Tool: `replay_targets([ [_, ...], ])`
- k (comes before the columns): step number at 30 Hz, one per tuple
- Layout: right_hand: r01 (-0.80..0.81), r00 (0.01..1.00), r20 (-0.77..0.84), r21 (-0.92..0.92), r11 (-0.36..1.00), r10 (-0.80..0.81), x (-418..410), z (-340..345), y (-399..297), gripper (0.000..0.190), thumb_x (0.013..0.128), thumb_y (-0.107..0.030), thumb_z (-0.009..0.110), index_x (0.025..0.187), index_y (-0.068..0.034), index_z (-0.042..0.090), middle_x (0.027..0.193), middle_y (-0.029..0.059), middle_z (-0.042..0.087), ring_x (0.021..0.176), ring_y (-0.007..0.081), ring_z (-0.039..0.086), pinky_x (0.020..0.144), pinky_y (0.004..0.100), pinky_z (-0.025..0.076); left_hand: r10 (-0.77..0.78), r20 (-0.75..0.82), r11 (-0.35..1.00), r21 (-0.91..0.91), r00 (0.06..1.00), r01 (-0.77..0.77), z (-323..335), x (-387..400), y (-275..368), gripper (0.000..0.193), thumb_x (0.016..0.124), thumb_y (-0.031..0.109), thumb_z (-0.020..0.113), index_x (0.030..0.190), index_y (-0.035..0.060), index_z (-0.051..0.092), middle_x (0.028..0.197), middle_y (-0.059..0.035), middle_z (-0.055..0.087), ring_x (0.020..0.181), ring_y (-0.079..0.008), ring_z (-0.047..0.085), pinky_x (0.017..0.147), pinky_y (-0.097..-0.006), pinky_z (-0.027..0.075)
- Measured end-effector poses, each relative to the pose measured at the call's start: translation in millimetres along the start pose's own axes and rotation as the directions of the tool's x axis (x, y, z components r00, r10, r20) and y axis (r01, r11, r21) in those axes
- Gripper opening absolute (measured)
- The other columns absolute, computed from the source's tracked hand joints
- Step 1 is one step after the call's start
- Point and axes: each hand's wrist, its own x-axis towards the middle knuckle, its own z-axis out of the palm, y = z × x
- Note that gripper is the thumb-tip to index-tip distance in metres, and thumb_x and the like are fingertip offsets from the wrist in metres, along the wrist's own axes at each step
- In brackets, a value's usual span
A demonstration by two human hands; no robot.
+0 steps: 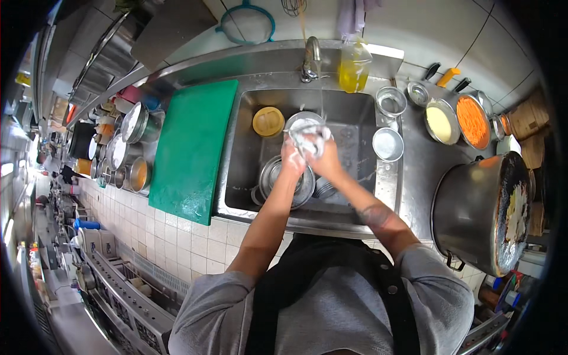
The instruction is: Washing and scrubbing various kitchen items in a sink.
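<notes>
Both my hands meet over a stainless steel sink [361, 177], covered in white suds. My left hand [293, 153] and my right hand [323, 153] are closed around a foamy, blurred item [310, 136], perhaps a cloth or scrubber; its exact kind I cannot tell. Just beyond them lies a round metal bowl [304, 117] with foam in it. Below my hands, round metal pans [277, 177] rest in the sink, partly hidden by my left forearm. A yellow round container [268, 121] sits at the sink's back left. Water runs from the faucet [312, 57].
A green cutting board [193, 151] lies left of the sink. Small metal bowls [388, 144], a bag of yellow liquid [354, 71], a bowl of shredded carrot [473, 120], knives [448, 77] and a large scorched pot [479, 213] stand behind and to the right. Stacked pots [120, 151] stand far left.
</notes>
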Motion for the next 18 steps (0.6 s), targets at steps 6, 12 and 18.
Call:
replay_targets([
  [6, -0.154, 0.963, -0.212, 0.086, 0.984, 0.169, 9.5, -26.2, 16.3, 0.028, 0.058, -0.005, 0.066, 0.086, -0.006, 0.064, 0.090, 0.0202, 0.059, 0.089, 0.0382, 0.055, 0.081, 0.0439, 0.044, -0.009, -0.216, 0.993, 0.115, 0.976, 0.035, 32.8, -32.7, -32.2, 0.033, 0.095, 0.023, 0.033, 0.119, 0.0047, 0.047, 0.118, -0.0083, 0.053, 0.106, -0.0247, 0.052, 0.088, -0.0360, 0.044],
  [12, 0.013, 0.980, -0.196, -0.163, 0.987, -0.046, -6.8, -29.2, 4.5, 0.031, 0.063, -0.007, 0.064, 0.093, -0.006, 0.060, 0.092, 0.0194, 0.056, 0.087, 0.0393, 0.053, 0.076, 0.0456, 0.044, -0.037, 0.010, 0.999, -0.002, 0.999, 0.037, 39.3, -35.5, -45.4, 0.032, 0.094, 0.027, 0.041, 0.124, 0.0165, 0.039, 0.121, -0.0055, 0.050, 0.112, -0.0220, 0.049, 0.094, -0.0410, 0.041],
  [18, -0.419, 0.901, 0.031, -0.189, 0.888, 0.432, 18.0, -39.1, 43.5, 0.030, 0.076, -0.018, 0.060, 0.099, 0.000, 0.056, 0.093, 0.0252, 0.059, 0.088, 0.0423, 0.056, 0.073, 0.0470, 0.047, 0.073, -0.017, 0.994, 0.078, 0.997, -0.071, 32.1, -35.4, -48.4, 0.022, 0.094, 0.023, 0.041, 0.113, 0.0138, 0.043, 0.116, -0.0092, 0.051, 0.106, -0.0237, 0.052, 0.085, -0.0426, 0.046],
])
